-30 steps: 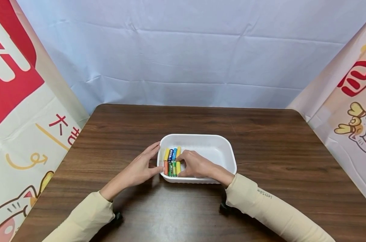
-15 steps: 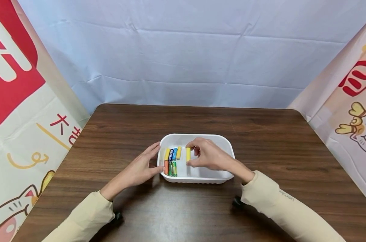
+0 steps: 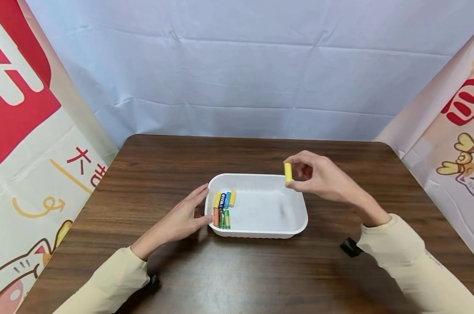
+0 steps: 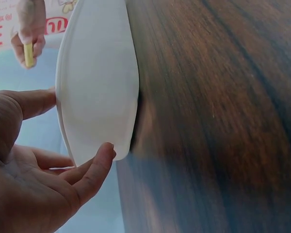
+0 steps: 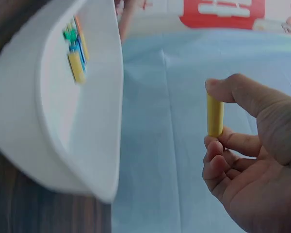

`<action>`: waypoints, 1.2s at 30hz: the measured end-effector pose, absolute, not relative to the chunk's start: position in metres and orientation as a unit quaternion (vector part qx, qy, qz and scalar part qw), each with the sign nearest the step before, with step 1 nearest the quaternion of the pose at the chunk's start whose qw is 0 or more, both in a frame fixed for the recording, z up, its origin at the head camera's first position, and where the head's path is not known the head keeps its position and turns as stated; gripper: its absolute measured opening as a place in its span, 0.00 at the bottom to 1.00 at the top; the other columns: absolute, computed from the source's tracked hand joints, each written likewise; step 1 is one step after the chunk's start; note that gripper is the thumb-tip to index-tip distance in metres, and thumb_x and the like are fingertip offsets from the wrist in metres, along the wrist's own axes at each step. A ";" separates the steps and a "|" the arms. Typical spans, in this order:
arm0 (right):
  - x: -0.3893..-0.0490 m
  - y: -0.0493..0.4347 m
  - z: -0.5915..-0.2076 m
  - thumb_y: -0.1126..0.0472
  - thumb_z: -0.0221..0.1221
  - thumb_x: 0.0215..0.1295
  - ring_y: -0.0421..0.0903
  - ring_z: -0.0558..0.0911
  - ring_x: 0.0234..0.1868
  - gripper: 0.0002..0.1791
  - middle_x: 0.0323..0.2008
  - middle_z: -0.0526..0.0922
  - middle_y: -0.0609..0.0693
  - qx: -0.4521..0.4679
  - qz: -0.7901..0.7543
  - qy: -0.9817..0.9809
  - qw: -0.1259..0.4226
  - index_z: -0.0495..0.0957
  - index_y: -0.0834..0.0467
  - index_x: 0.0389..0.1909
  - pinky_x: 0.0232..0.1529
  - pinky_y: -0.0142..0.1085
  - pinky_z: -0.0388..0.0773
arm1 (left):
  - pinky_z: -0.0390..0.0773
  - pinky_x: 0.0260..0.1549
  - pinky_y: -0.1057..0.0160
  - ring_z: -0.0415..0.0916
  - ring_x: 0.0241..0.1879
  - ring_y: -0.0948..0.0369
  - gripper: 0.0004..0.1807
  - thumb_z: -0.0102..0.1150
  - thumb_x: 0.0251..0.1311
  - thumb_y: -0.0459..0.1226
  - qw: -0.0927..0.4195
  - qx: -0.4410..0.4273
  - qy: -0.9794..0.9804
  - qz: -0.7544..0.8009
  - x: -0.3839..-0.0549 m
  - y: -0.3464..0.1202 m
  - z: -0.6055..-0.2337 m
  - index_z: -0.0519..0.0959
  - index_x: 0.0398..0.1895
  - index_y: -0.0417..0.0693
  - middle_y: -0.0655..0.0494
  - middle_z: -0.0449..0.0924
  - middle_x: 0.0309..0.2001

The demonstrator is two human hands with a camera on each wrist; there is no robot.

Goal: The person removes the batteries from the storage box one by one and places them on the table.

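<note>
Between the thumb and fingertips of my right hand [image 3: 319,176] a yellow battery [image 3: 288,172] is pinched by its two ends. That hand is above the far right corner of a white plastic tray [image 3: 256,233]. My left hand [image 3: 182,217] rests against the tray's left end, thumb at the rim and relaxed fingers touching the outer wall [image 4: 99,63]. Inside, at the left end, lie two short rows of batteries: yellow [image 3: 217,200], dark blue [image 3: 222,201], blue [image 3: 227,200] and another yellow [image 3: 232,198] behind; orange [image 3: 216,217], dark green [image 3: 221,219] and light green [image 3: 227,219] in front.
The tray stands on a dark wood-grain table [image 3: 174,161]. Pale cloth [image 3: 237,74] hangs behind the table, with printed banners [image 3: 21,152] at both sides. A black wrist strap piece [image 3: 350,247] shows below the right sleeve.
The right hand has picked a yellow battery from the front row's right end, lifting it up and rightward out of the tray. The left hand stays at the tray's left end.
</note>
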State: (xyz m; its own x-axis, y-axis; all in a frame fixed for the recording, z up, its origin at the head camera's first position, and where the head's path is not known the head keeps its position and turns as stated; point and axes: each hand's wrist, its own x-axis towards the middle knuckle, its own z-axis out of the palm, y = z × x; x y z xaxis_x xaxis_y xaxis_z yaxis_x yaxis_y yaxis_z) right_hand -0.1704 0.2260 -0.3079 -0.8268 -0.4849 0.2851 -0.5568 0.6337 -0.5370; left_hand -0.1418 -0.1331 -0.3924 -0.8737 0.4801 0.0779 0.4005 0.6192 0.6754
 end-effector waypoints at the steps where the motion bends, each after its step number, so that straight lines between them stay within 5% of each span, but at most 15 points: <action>1: -0.170 0.232 -0.306 0.55 0.70 0.49 0.43 0.73 0.29 0.23 0.30 0.74 0.48 0.282 0.312 -0.905 0.060 0.76 0.53 0.47 0.26 0.29 0.70 | 0.65 0.55 0.54 0.60 0.62 0.58 0.42 0.65 0.55 0.44 0.057 0.242 0.898 0.362 -0.142 -0.133 -0.392 0.57 0.69 0.38 0.52 0.51 0.71; 9: -0.163 0.272 -0.301 0.54 0.71 0.48 0.41 0.72 0.28 0.23 0.29 0.74 0.47 0.226 0.292 -0.925 0.088 0.76 0.46 0.47 0.26 0.27 0.67 | 0.67 0.54 0.54 0.60 0.62 0.58 0.42 0.64 0.55 0.44 0.056 0.235 0.901 0.361 -0.141 -0.132 -0.394 0.57 0.69 0.39 0.53 0.50 0.71; 36: -0.174 0.311 -0.400 0.59 0.71 0.47 0.44 0.71 0.29 0.26 0.31 0.74 0.51 0.215 0.275 -0.937 0.028 0.77 0.60 0.49 0.25 0.32 0.68 | 0.64 0.57 0.52 0.59 0.63 0.58 0.43 0.65 0.55 0.45 0.065 0.219 0.902 0.366 -0.139 -0.130 -0.393 0.56 0.70 0.43 0.56 0.50 0.71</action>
State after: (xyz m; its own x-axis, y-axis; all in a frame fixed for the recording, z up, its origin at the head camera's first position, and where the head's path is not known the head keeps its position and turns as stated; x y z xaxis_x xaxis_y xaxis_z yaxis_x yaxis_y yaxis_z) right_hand -0.1740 0.3113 -0.4000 -0.9057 -0.3883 0.1702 -0.4187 0.7559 -0.5033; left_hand -0.1392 -0.1299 -0.3934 -0.8956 0.4429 0.0422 0.3473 0.6368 0.6884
